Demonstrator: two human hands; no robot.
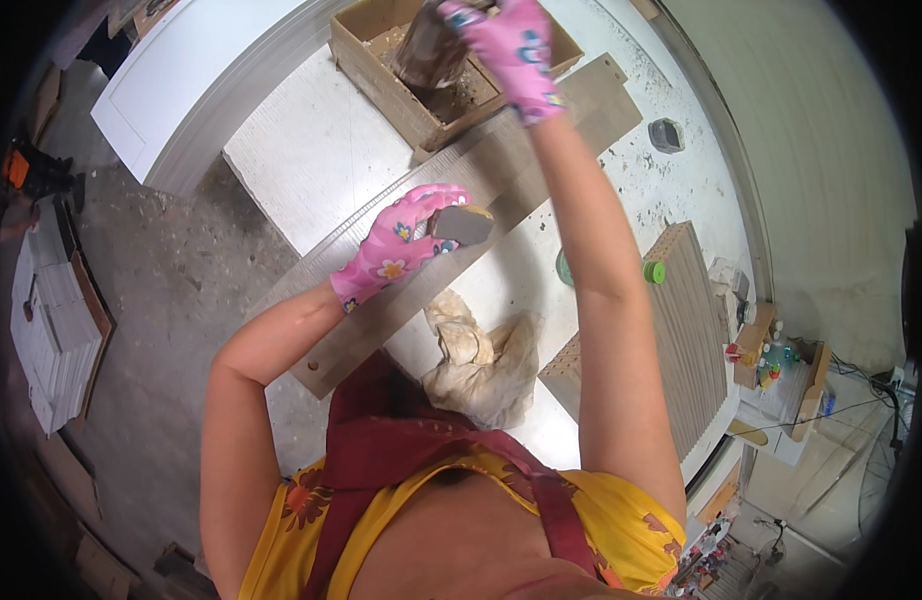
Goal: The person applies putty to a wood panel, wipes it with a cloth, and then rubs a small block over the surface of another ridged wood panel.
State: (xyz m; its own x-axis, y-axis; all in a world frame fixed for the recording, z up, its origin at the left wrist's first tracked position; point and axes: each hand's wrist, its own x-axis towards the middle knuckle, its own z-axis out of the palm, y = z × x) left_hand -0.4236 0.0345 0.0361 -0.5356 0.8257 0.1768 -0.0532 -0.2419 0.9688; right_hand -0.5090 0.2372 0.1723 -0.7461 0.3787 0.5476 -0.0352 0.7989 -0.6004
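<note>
From where I stand, the long board (511,185) is flat, grey-brown and straight-grained, with a round hole near its end, and it slants across a white table (321,140). Over its middle the person's left hand (406,240), in a thin pink flower-print glove, is wrapped around a small block (463,226) with rounded corners, a matte grey face and a yellowish edge; I can't tell whether the block touches the wood.

The right hand (511,55), gloved to match, is on the board's far side, above a stiff tan open box (376,95) with crumbly scraps on its bottom. Its fingers look bent beside a dark brown, smeared container (431,50), but they blur, and I can't tell if they grip anything.

On the board's near side lies a limp, crumpled cream cloth (486,370). Right of the board are a little grey angular cup (666,136), a smooth green lid (655,272) and a stack of thin, ridged panels (671,340).
</note>
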